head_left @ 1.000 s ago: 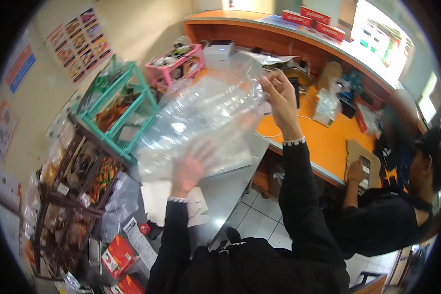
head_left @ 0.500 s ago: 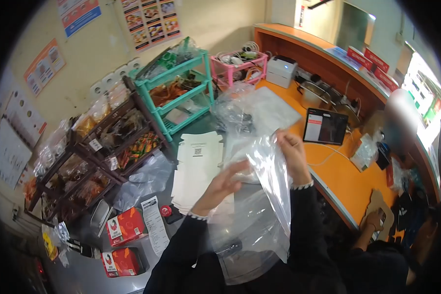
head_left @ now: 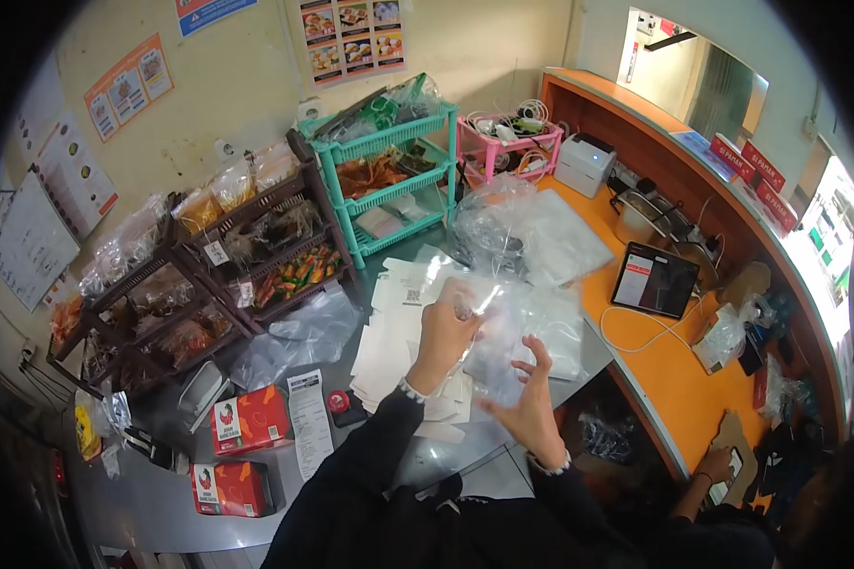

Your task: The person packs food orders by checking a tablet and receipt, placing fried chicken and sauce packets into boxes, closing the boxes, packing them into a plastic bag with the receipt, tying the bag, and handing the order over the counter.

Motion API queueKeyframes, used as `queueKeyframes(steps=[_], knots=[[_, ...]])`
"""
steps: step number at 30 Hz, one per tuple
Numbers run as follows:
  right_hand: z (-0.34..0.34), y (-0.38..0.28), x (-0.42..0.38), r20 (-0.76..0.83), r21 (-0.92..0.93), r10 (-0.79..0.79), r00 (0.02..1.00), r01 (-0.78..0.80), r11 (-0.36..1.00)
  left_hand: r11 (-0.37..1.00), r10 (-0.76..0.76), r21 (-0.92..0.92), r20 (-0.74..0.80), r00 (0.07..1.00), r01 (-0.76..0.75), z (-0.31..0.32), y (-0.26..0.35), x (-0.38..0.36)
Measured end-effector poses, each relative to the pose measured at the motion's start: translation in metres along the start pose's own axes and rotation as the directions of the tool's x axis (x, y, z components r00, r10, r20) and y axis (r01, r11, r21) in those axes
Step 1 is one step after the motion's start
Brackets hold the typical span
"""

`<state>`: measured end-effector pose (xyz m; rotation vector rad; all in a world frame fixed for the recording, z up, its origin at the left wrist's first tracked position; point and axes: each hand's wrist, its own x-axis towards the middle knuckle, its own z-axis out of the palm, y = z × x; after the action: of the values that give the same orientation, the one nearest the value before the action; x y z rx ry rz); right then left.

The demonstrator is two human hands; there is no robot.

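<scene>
A clear plastic bag (head_left: 498, 356), blurred by motion, hangs in front of me over the work table. My left hand (head_left: 446, 337) has its fingers curled on the upper part of this bag. Lower and to the right, my right hand (head_left: 533, 406) is spread beside the bag, thumb and fingers apart. Beneath my left hand lies a stack of flat white cartons (head_left: 389, 327), the top one printed with a square code. More clear plastic bags (head_left: 555, 327) lie flat behind my right hand.
Two red boxes (head_left: 250, 420) and a receipt (head_left: 310, 427) lie at left. Brown baskets (head_left: 256, 228) and a teal rack (head_left: 384, 185) hold packets. A tablet (head_left: 655, 280) and a printer (head_left: 584, 163) stand on the orange counter. Another person's hand (head_left: 714, 465) is at lower right.
The bag, stretched down toward my body before, is now bunched up near my left hand. My right hand has come down and spread off it. The view has shifted slightly.
</scene>
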<state>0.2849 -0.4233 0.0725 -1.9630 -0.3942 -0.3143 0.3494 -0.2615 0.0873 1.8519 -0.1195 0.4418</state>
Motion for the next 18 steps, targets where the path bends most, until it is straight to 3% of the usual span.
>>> queueKeyframes(steps=[1, 2, 5, 7, 8, 9, 11, 12, 13, 14, 15, 16, 17, 18], knots=[[0.005, 0.011, -0.002, -0.036, -0.032, 0.041, 0.999, -0.042, 0.999, 0.996, 0.012, -0.091, 0.058, 0.998, -0.006, 0.001, -0.005, -0.002], [0.001, 0.024, 0.003, -0.130, 0.101, 0.173, 0.976, -0.160, 0.982, 0.972, 0.005, -0.234, 0.144, 0.990, 0.029, 0.000, -0.024, 0.000], [-0.038, 0.050, 0.014, -0.002, 0.076, 0.164, 0.986, -0.164, 0.984, 0.803, -0.152, -0.450, 0.482, 0.863, 0.392, -0.024, -0.024, -0.015], [-0.052, 0.048, 0.011, 0.024, 0.058, 0.134, 0.991, -0.135, 0.989, 0.957, -0.066, -0.240, 0.376, 0.924, 0.166, -0.023, -0.054, -0.021], [-0.059, 0.046, 0.007, 0.204, 0.207, 0.175, 0.963, -0.217, 0.954, 0.992, -0.045, -0.099, 0.317, 0.947, 0.080, -0.021, -0.059, -0.027], [-0.060, 0.037, 0.002, 0.411, 0.220, 0.170, 0.896, -0.278, 0.935, 0.999, -0.016, 0.053, 0.258, 0.966, 0.003, -0.019, -0.065, -0.033], [-0.058, 0.011, -0.004, 0.767, 0.203, 0.108, 0.633, -0.399, 0.894, 0.997, 0.001, -0.082, 0.065, 0.998, 0.004, 0.010, -0.084, -0.062], [-0.052, 0.011, -0.012, 0.852, 0.181, 0.071, 0.519, -0.419, 0.890, 0.990, 0.003, -0.142, -0.041, 0.999, -0.009, 0.026, -0.089, -0.075], [-0.042, 0.018, -0.023, 0.729, 0.183, 0.069, 0.681, -0.291, 0.939, 0.986, -0.019, -0.167, -0.001, 1.000, 0.019, 0.035, -0.084, -0.084], [-0.028, 0.031, -0.037, 0.580, 0.165, 0.038, 0.814, -0.163, 0.973, 0.997, 0.077, 0.008, 0.033, 0.996, -0.078, 0.040, -0.084, -0.093], [-0.016, 0.037, -0.045, 0.412, 0.126, -0.014, 0.911, -0.041, 0.991, 0.987, 0.158, 0.022, -0.115, 0.981, -0.156, 0.047, -0.064, -0.105], [-0.016, 0.035, -0.045, 0.334, 0.079, 0.002, 0.942, -0.030, 0.996, 0.928, -0.092, -0.342, 0.177, 0.980, 0.149, 0.042, -0.049, -0.109], [-0.013, 0.029, -0.049, 0.179, 0.164, 0.046, 0.983, -0.076, 0.983, 0.905, -0.047, -0.404, 0.209, 0.977, 0.131, 0.037, -0.033, -0.111], [-0.016, 0.024, -0.051, 0.096, 0.087, 0.055, 0.994, -0.063, 0.994, 0.878, 0.000, -0.465, 0.238, 0.971, 0.114, 0.031, -0.017, -0.112]])
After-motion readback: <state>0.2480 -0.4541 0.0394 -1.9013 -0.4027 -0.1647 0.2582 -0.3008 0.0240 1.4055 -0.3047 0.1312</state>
